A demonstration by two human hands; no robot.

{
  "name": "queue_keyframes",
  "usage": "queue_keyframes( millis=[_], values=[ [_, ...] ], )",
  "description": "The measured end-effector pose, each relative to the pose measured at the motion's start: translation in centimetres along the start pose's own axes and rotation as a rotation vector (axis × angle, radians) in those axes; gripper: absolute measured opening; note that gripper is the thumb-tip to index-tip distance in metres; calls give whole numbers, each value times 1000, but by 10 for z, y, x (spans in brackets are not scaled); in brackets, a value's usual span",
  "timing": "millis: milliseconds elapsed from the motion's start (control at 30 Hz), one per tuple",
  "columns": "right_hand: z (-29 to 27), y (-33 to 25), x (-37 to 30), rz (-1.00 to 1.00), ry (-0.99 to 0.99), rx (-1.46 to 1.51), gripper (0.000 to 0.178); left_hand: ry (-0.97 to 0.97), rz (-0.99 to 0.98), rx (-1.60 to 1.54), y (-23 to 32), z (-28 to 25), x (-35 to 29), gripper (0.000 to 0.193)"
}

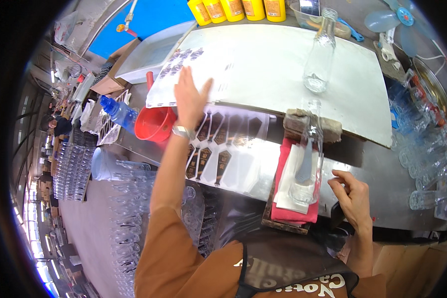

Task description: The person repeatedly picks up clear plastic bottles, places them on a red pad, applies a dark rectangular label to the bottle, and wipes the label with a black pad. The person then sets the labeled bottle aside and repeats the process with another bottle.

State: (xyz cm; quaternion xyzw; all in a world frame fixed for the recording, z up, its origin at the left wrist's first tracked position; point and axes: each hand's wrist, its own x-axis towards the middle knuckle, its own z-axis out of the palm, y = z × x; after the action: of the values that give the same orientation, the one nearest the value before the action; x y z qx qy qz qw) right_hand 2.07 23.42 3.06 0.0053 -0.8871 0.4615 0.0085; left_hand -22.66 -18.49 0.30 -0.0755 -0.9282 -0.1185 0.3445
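Note:
My left hand (190, 99) is over the left part of a white board (268, 64), its fingers spread and nothing visible in them. Beneath and beyond it lies a sheet of small dark printed marks (181, 64). My right hand (351, 198) is at the table's front edge, its fingers curled in; what they hold, if anything, is hidden. A dark flat piece (337, 214) shows just below it. To its left, a clear glass bottle (305, 184) lies on a white cloth (285, 193) over a pink cloth (288, 215). Another clear bottle (319, 64) is on the board.
Clear sheets of dark tie-shaped decals (226, 164) lie between my arms. A red cup (154, 124) and blue-capped bottle (119, 113) are at left. Yellow bottles (233, 9) line the back. Many glasses stand lower left (129, 218); glassware (424, 159) crowds the right, below a fan (405, 17).

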Motion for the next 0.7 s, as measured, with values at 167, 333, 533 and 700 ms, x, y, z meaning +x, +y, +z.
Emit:
queue_keyframes(
  millis=[167, 333, 533, 700],
  values=[
    [7, 9, 10, 2, 49, 46, 27, -442, -453, 210, -88, 15, 52, 86],
    [5, 12, 10, -32, 60, -35, 24, -332, -90, 288, -32, 1, -8, 79],
    [4, 15, -9, -50, 27, -28, 29, -268, 108, -7, 5, -52, -38, 76],
    [12, -1, -21, -114, -172, 19, 65, -218, 198, -92, -59, -26, -44, 41]
  ],
)
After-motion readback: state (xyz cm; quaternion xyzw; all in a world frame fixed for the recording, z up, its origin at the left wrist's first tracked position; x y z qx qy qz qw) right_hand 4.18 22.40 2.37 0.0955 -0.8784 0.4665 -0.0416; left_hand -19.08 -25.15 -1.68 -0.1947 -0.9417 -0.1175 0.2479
